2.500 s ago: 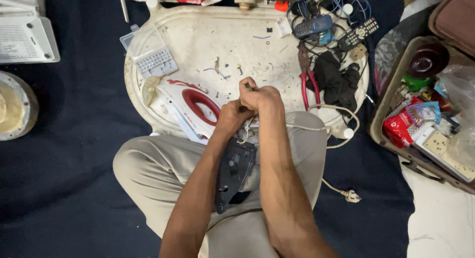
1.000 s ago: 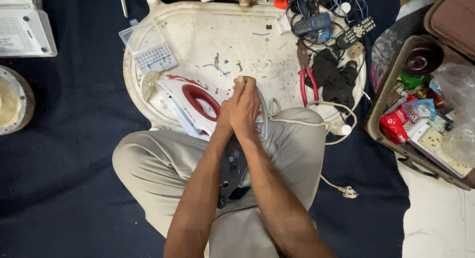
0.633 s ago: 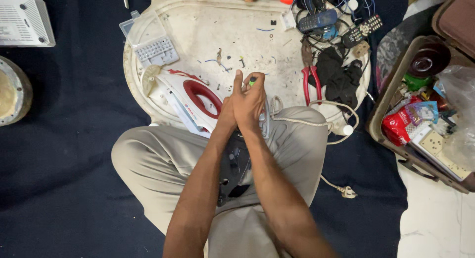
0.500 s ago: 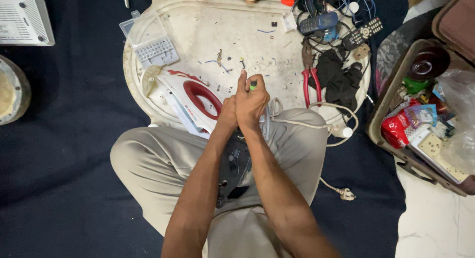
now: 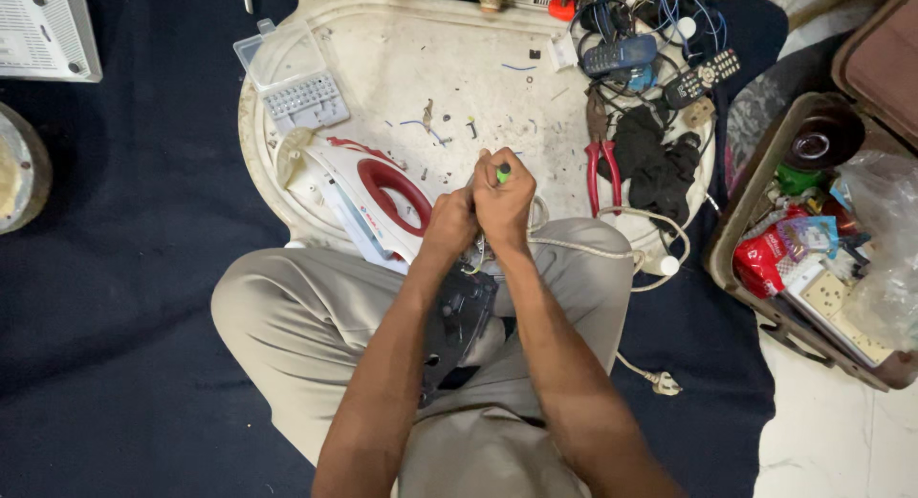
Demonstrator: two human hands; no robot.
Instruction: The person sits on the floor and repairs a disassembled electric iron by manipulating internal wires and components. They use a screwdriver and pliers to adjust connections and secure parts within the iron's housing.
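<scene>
Green-tipped and mostly hidden, a screwdriver (image 5: 499,174) sits in the fist of the right hand (image 5: 504,204), only its handle end poking out above the knuckles. Its long axis runs roughly upright, pointing down toward the lap, so the shaft and tip are hidden by the fingers. The left hand (image 5: 449,226) is pressed against the right, curled tightly closed; what it pinches cannot be told, though thin wires show just under both hands.

Directly below the two hands, on the person's crossed legs, lies the dark base plate (image 5: 457,326) of an iron. It lies lengthwise along the left forearm, its narrow end pointing back toward the body. The screwdriver stands above its far end, and the right hand is the one nearer the tool's line down to it.

Just left of the hands, the white and red iron shell (image 5: 359,197) rests on the near left edge of the oval white tray (image 5: 478,68), touching the left knee. Red-handled pliers (image 5: 602,159) lie at the tray's near right edge, well clear of the right hand. A white cord (image 5: 612,245) runs from under the hands across the right thigh. A clear plastic box (image 5: 292,82) sits at the tray's far left corner.
</scene>
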